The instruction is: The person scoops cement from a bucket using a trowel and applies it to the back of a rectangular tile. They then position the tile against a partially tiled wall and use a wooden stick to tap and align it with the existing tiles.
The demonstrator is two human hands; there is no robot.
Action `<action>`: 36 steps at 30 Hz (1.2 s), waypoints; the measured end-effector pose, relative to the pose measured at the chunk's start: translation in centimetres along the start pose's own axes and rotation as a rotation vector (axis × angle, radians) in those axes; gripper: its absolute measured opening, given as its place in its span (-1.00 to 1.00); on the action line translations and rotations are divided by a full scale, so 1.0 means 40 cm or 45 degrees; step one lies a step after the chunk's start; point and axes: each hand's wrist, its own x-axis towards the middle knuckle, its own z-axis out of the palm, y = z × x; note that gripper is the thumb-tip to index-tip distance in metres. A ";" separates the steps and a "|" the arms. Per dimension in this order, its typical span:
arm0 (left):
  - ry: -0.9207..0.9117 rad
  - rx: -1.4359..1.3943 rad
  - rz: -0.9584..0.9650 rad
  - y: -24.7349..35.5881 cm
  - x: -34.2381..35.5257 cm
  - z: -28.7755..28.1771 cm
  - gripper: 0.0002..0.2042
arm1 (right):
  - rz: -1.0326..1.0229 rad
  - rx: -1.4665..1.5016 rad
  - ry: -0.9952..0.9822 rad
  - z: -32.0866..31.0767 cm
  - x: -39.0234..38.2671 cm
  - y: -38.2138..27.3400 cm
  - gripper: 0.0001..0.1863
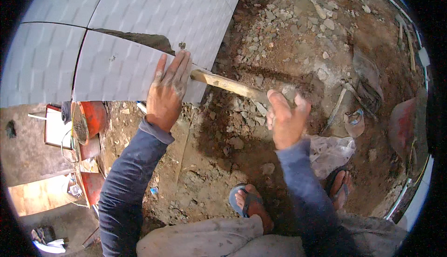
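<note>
My left hand lies flat on a grey-white patterned tile, its dusty fingers stretched out near the tile's far edge. That tile sits askew, and a dark wedge of mortar shows between it and the large tile beyond. In my right hand, slightly blurred, is the near end of a wooden stick. The stick slants leftward, with its far end at the tile's right edge, just beside my left fingers. Whether that end touches the tile I cannot tell.
Another tile lies at the left. Rubble and soil spread to the right, with a crumpled plastic sheet by my right forearm. An orange bucket stands below the tiles at left. My sandalled foot is on the dirt.
</note>
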 end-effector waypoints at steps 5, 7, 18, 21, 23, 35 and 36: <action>0.006 0.002 -0.018 -0.004 0.002 0.006 -0.21 | 0.244 0.090 0.005 -0.044 0.006 0.045 -0.71; -0.023 -0.005 -0.030 0.007 0.003 -0.004 -0.23 | 0.222 0.159 0.062 -0.017 -0.001 0.075 -0.71; 0.021 0.004 0.003 0.005 0.000 0.009 -0.33 | 0.276 0.148 0.053 -0.024 0.033 0.101 -0.52; 0.027 0.013 0.009 0.004 -0.001 0.009 -0.36 | 0.262 0.073 0.114 -0.053 0.031 0.084 -0.51; 0.010 0.041 0.011 0.007 -0.004 0.011 -0.38 | 0.248 0.056 0.140 -0.077 0.033 0.076 -0.49; -0.006 0.067 0.018 0.000 -0.003 0.012 -0.43 | 0.259 0.064 0.029 -0.040 0.036 0.100 -0.68; -0.010 0.071 0.015 0.003 -0.002 0.000 -0.42 | 0.249 0.124 0.199 -0.039 0.016 0.101 -0.73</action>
